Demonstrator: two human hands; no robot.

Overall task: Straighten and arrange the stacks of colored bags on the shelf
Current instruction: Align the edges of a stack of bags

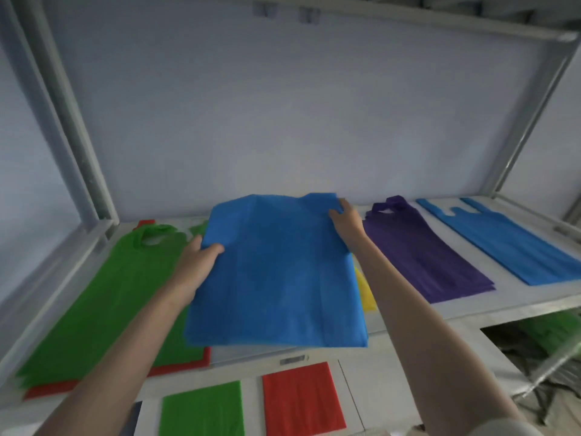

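A wide blue stack of bags lies in the middle of the white shelf. My left hand grips its left edge, thumb on top. My right hand holds its far right corner, fingers over the cloth. A yellow stack shows from under the blue one on the right. To the left lies a green stack on top of a red stack. To the right lie a purple stack and a narrower blue stack.
Grey metal uprights frame the shelf on the left and right, with a pale wall behind. Below the shelf front, green and red bags lie on a lower surface. Green bags sit under the shelf at right.
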